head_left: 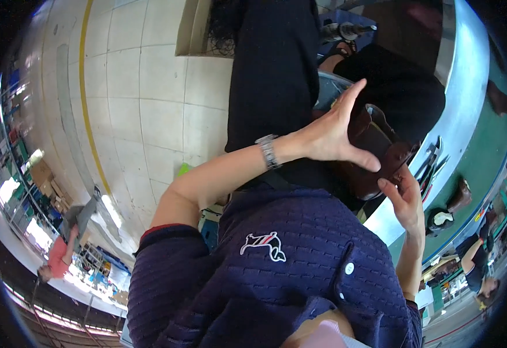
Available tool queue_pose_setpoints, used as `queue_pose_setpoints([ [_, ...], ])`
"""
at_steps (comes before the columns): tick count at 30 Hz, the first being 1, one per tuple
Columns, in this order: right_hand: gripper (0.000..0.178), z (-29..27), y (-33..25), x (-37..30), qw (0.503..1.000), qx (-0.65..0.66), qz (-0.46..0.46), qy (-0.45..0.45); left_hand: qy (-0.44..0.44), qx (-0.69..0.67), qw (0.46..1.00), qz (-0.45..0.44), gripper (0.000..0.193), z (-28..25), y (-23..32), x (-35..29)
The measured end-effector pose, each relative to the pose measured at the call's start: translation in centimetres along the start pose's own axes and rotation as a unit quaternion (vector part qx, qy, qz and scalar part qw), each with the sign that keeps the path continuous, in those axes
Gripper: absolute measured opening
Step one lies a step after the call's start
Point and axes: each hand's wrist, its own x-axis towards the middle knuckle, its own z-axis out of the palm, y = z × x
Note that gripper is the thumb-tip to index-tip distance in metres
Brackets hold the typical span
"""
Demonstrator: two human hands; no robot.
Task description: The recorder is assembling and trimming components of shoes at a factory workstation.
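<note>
A glossy dark brown leather boot (368, 142) lies across my lap, partly hidden behind my left hand. My left hand (335, 134), with a metal watch on the wrist, is spread over it, thumb and fingers wide apart and nothing held. On the boot's near right side, my right hand (405, 200) pinches its edge between thumb and bent fingers; some fingertips are out of sight behind the leather. Pliers (430, 159) and other hand tools lie on the metal bench edge just beyond my right hand.
At right, a green work surface (473, 156) carries a brown boot (460, 196), a dark shoe with white inside (440, 220) and another brown piece (498, 98). A metal-tipped tool (349, 30) stands ahead by my foot. A cardboard box (189, 29) is on the tiled floor. Two people are farther off.
</note>
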Motion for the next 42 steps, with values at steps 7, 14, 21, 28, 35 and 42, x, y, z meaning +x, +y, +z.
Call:
queue_pose_setpoints([
  [7,0.039,1.6,-0.5,0.1,0.996,-0.079,0.003,0.041,0.084,-0.043,0.996,0.009,0.116,3.5,-2.1,1.2],
  [14,0.029,1.7,-1.3,0.6,0.981,-0.149,-0.002,0.124,0.095,-0.021,0.995,0.034,0.095,4.1,-3.0,2.9],
  [21,0.047,2.0,-4.7,3.0,0.98,-0.182,-0.037,0.069,0.049,-0.29,0.956,-0.005,0.071,0.4,-2.7,3.8],
  [28,0.095,6.8,-1.2,2.6,0.891,-0.285,-0.288,0.207,-0.053,-0.398,0.916,-0.023,0.073,-2.4,-3.3,3.2],
  [35,0.085,5.6,0.4,2.7,0.873,-0.28,-0.355,0.182,-0.066,-0.409,0.908,-0.058,0.073,-2.4,-4.8,2.8],
  [42,0.087,5.1,1.4,2.3,0.908,-0.187,-0.342,0.153,-0.076,-0.336,0.938,-0.031,0.066,-2.3,-6.4,3.1],
])
